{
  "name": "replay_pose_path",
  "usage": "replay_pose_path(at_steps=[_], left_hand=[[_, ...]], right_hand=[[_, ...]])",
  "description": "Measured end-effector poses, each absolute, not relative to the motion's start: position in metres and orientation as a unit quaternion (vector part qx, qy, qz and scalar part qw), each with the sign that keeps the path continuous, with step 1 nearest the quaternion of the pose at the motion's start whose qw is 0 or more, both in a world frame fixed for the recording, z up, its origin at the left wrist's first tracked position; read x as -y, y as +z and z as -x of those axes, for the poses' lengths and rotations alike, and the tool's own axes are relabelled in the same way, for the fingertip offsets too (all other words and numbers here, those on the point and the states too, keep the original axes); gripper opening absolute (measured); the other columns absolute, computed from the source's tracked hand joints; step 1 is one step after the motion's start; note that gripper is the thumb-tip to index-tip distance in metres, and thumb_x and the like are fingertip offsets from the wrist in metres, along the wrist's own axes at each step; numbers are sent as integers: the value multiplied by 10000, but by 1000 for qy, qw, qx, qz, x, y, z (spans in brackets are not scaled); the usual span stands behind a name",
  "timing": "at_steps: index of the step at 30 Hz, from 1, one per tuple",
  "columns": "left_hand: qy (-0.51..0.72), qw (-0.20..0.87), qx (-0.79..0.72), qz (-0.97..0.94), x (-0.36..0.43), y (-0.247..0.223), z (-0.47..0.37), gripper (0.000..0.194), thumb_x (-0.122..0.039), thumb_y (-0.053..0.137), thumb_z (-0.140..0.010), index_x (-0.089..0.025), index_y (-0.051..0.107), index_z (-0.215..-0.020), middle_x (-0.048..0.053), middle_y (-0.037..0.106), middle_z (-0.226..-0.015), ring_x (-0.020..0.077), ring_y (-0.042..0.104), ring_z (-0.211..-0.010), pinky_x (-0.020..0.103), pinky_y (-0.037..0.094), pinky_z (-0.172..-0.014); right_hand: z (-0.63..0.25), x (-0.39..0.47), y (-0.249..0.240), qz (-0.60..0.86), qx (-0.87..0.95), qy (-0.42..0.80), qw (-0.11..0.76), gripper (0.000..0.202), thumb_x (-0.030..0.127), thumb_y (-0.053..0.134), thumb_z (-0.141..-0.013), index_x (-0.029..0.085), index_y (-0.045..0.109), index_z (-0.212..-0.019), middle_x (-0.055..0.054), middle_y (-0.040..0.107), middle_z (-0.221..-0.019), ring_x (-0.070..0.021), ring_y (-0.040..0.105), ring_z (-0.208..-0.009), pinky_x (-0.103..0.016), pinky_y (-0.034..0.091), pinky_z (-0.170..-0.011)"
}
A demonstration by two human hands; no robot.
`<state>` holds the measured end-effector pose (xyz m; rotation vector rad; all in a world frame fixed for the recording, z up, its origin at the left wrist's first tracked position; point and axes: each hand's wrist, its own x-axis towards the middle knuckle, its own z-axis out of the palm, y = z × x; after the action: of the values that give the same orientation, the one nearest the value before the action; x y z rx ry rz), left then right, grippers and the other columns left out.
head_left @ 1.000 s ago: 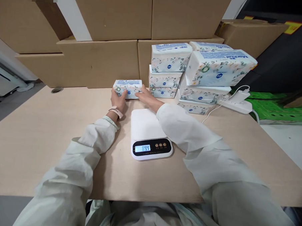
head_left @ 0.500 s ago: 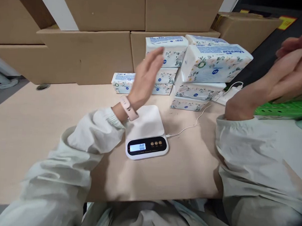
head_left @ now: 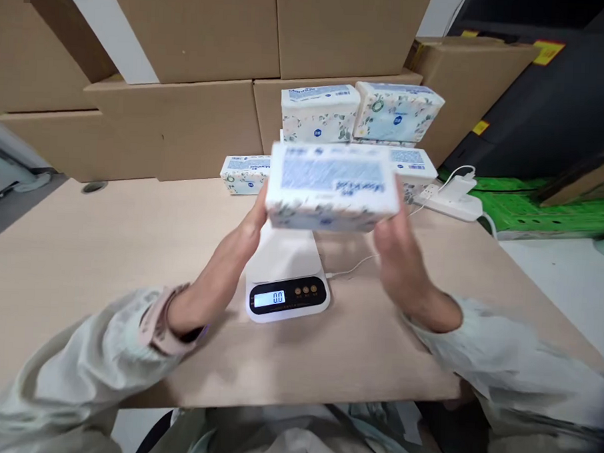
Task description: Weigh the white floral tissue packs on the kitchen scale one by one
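Between my two hands a floral white-and-blue pack of tissues [head_left: 334, 184] is held up, slightly blurred by motion. My left hand [head_left: 230, 257] presses its left end, and my right hand [head_left: 403, 257] grips the right end. Below and behind the pack sits a white digital scale [head_left: 288, 259], its display reading 0.0; the pack covers the far part of its plate. Further back, more tissue packs [head_left: 319, 117] are stacked, partly hidden by the held one. A single pack [head_left: 244, 174] lies at the left of the stack.
Cardboard boxes [head_left: 181, 128] form a wall along the back of the table [head_left: 131, 246]. A white cable [head_left: 355, 265] runs from the scale toward a power strip [head_left: 453, 201] at the right. Beyond the table's right edge is a green crate [head_left: 523, 206].
A tissue pack from the front right of the stack is now between my hands, above the scale. My right hand came in from the far right; my left moved down and left.
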<state>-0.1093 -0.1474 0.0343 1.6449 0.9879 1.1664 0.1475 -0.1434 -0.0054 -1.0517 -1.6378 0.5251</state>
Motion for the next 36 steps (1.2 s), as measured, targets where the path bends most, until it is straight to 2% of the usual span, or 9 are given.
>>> replay_pose_path(at_steps=[3, 6, 8, 10, 13, 15, 19, 31, 36], left_hand=[[419, 460, -395, -676, 173, 3, 142, 669, -718, 442, -1074, -390, 496, -1654, -83, 319, -1786, 301, 127, -1717, 485, 109, -1444], [409, 445, -415, -680, 179, -20, 156, 655, -663, 448, -1096, -357, 466, -1675, -48, 321, -1790, 290, 149, -1716, 497, 120, -1441], [417, 433, -421, -679, 177, -33, 162, 652, -644, 468, -1098, -338, 469, -1675, -26, 331, -1788, 288, 176, -1712, 501, 129, -1438], [451, 429, -437, -650, 173, -47, 169, 637, -627, 476, -1103, -338, 475, -1670, -7, 341, -1785, 301, 222, -1701, 532, 147, -1431], [520, 442, -474, -557, 166, -70, 180, 605, -607, 522, -1091, -344, 511, -1636, 34, 403, -1758, 346, 355, -1647, 595, 265, -1382], [554, 456, -493, -491, 161, -81, 185, 613, -614, 592, -1050, -316, 560, -1585, 76, 476, -1708, 375, 470, -1569, 608, 350, -1332], [588, 461, -505, -432, 155, -86, 186, 620, -611, 656, -989, -267, 609, -1503, 119, 564, -1620, 374, 604, -1430, 590, 430, -1271], [597, 471, -494, -422, 155, -83, 184, 446, -531, 691, -982, -265, 721, -1339, 80, 696, -1453, 259, 686, -1250, 447, 517, -1164], [599, 474, -494, -415, 155, -82, 182, 404, -503, 704, -970, -254, 751, -1284, 77, 726, -1397, 246, 692, -1212, 433, 529, -1143]], right_hand=[[-126, 155, -32, 414, 707, 352, 453, 756, 595, 407, -1112, 385, 78, -1759, -5, 256, -1837, -286, 258, -1709, -610, 258, -1404], [-117, 154, -53, 410, 710, 389, 420, 744, 559, 423, -1118, 395, 78, -1756, -12, 243, -1841, -280, 278, -1703, -629, 267, -1395], [-116, 152, -64, 410, 708, 371, 439, 709, 529, 450, -1119, 384, 161, -1750, -21, 291, -1826, -275, 310, -1690, -615, 299, -1388], [-119, 150, -73, 405, 691, 324, 504, 613, 495, 463, -1122, 366, 333, -1707, -35, 419, -1770, -272, 404, -1645, -591, 361, -1363], [-126, 148, -84, 388, 645, 250, 608, 461, 455, 473, -1123, 352, 574, -1560, -42, 649, -1582, -275, 603, -1480, -569, 459, -1291], [-129, 148, -88, 392, 615, 237, 641, 410, 446, 484, -1118, 348, 651, -1480, -37, 727, -1470, -276, 669, -1383, -571, 482, -1257], [-131, 148, -91, 414, 577, 260, 655, 380, 472, 499, -1107, 331, 710, -1390, -41, 768, -1374, -287, 696, -1306, -588, 472, -1239], [-132, 147, -92, 420, 596, 255, 635, 361, 452, 469, -1117, 299, 776, -1231, -54, 791, -1248, -275, 706, -1240, -509, 507, -1142], [-131, 147, -92, 423, 604, 239, 632, 364, 441, 462, -1115, 282, 784, -1171, -58, 791, -1183, -276, 710, -1190, -497, 518, -1100]])
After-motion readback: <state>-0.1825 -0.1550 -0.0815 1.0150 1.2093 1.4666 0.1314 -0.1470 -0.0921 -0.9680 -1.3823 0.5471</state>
